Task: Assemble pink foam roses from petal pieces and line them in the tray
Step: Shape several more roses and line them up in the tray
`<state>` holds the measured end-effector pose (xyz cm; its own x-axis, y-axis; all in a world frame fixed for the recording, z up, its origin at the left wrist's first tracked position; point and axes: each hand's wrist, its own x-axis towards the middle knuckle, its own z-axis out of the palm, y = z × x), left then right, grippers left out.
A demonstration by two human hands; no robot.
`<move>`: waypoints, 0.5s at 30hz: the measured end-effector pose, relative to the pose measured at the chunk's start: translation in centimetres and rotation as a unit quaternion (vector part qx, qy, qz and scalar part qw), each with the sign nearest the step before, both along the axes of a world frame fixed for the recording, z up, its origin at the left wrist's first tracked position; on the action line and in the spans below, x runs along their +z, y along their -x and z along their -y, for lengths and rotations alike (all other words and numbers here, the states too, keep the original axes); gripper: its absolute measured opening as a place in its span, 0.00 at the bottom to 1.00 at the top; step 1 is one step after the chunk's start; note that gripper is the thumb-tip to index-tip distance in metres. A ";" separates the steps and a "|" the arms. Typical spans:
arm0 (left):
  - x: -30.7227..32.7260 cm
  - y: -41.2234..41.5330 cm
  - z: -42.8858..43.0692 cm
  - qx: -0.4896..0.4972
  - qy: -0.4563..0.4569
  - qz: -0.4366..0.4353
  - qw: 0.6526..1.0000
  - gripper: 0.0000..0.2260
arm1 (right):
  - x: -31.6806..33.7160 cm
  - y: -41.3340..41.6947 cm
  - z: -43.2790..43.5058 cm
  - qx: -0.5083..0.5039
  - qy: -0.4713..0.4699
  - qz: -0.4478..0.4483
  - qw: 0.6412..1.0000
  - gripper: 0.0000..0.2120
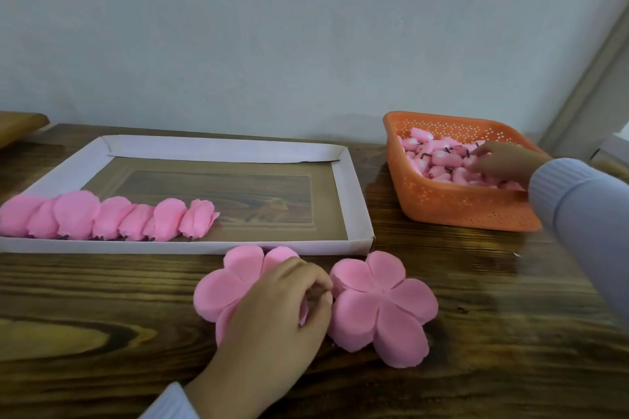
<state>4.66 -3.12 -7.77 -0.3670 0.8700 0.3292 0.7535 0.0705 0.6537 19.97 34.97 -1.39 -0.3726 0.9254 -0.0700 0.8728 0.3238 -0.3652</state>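
Head: left grip (272, 309) pinches petal stack (218, 292), right grip (500, 160) touches buds (442, 167).

Only one view, worn on the head, wide-angle, looking forward and down over the table (102, 333) from close up. Wall (306, 27) fills the upper part, tray (211, 149) mid-left, basket (459, 207) centre-right; left hand (272, 309) on a petal stack (218, 292) at bottom centre, right hand (503, 161) near the right edge.

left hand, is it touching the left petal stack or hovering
Touching. The head view shows the left hand lying on the left petal stack, covering its middle with no gap.
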 end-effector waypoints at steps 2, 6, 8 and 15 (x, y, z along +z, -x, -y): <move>0.0 0.0 0.0 0.002 0.001 0.001 1.000 0.07 | -0.2 -0.2 -0.2 -0.026 -0.001 -0.062 0.998 0.11; -0.3 0.1 0.0 -0.003 0.006 -0.002 1.000 0.09 | 0.0 -0.5 0.0 -0.114 -0.117 -0.215 0.963 0.11; -0.4 0.1 -0.1 -0.004 0.013 0.000 1.000 0.09 | 0.5 -0.6 0.6 -0.143 -0.176 -0.288 0.930 0.09; -0.7 0.0 0.0 0.012 0.024 -0.050 0.998 0.06 | 4.8 0.5 7.8 -0.055 -0.079 -0.634 0.768 0.05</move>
<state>4.65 -3.14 -8.49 -0.3543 0.8777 0.3227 0.8130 0.1186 0.5700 19.52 27.22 3.37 0.0317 0.9157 0.4007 -0.1262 0.4013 -0.9072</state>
